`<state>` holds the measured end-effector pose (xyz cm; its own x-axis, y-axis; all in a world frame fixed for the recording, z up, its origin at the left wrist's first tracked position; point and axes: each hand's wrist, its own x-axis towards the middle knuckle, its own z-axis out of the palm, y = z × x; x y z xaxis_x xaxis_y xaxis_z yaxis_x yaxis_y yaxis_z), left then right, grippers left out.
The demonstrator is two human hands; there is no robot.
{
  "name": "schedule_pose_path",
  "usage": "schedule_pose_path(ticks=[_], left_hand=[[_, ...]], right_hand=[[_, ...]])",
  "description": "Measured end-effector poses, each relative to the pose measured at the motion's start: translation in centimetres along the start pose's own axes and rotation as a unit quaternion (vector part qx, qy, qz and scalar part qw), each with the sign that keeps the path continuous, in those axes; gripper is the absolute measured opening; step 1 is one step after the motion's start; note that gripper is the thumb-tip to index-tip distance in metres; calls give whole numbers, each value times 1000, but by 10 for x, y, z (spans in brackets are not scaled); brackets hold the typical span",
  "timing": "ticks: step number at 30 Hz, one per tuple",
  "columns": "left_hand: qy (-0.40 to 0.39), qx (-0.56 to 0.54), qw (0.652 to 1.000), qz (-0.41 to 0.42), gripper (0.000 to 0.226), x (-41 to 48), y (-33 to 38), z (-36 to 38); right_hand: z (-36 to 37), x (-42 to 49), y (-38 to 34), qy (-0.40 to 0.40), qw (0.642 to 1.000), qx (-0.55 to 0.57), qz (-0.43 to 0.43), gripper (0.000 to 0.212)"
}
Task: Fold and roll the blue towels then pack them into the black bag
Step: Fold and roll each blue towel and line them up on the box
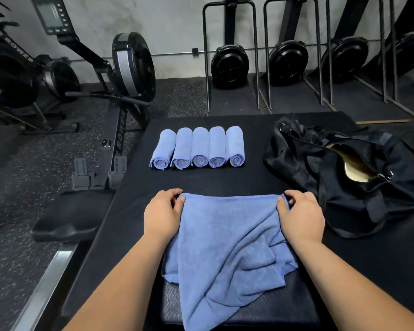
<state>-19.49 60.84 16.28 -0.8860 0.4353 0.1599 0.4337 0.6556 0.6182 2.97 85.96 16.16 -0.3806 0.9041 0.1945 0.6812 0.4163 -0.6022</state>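
- Blue towel (227, 237) loose and creased on the near part of the black counter (225, 180), far edge drawn straight between both hands, near end lying crumpled over a dark mesh pad (273, 309).
- Left hand (161, 213) at the towel's far left corner: palm down, fingers curled, thumb and fingertips closed on the cloth edge.
- Right hand (301, 216) at the far right corner: same pinch, thumb on top of the fabric, fingers curled round the edge, nothing else held.
- Bare forearms reaching in from the bottom, one on each side of the towel.
- Five rolls (197, 148) of the same blue cloth farther back on the counter, side by side in a touching row, spiral ends facing the camera.
- Black bag (344, 182) to the right of the rolls and apart from them, slumped on the counter, zip open, pale lining showing in the gap; near the right hand, not touching it.
- Left of the counter, a black rower (127, 75) on speckled floor (34, 163); more rowers (287, 60) stood upright against the grey wall (172, 22) behind.
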Motion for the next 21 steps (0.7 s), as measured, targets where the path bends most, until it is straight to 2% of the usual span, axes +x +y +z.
schedule_pose_path(ticks=[2, 4, 8, 16, 21], left_hand=[[3, -3, 1000, 0, 15, 0, 1, 0], [3, -10, 1000, 0, 7, -1, 1, 0], [11, -33, 999, -11, 9, -2, 1, -1], [-6, -229, 973, -37, 2, -1, -1, -9], [-54, -221, 974, -25, 18, -1, -3, -13]], right_hand=[[0, 0, -1, -5, 1000, -9, 2, 28], [0, 0, -1, -9, 1000, -10, -1, 22], [-1, 1, 2, -7, 1000, 9, -8, 11], [-2, 4, 9, 12, 994, 110, -12, 5], [-4, 7, 11, -10, 986, 164, 2, 16]])
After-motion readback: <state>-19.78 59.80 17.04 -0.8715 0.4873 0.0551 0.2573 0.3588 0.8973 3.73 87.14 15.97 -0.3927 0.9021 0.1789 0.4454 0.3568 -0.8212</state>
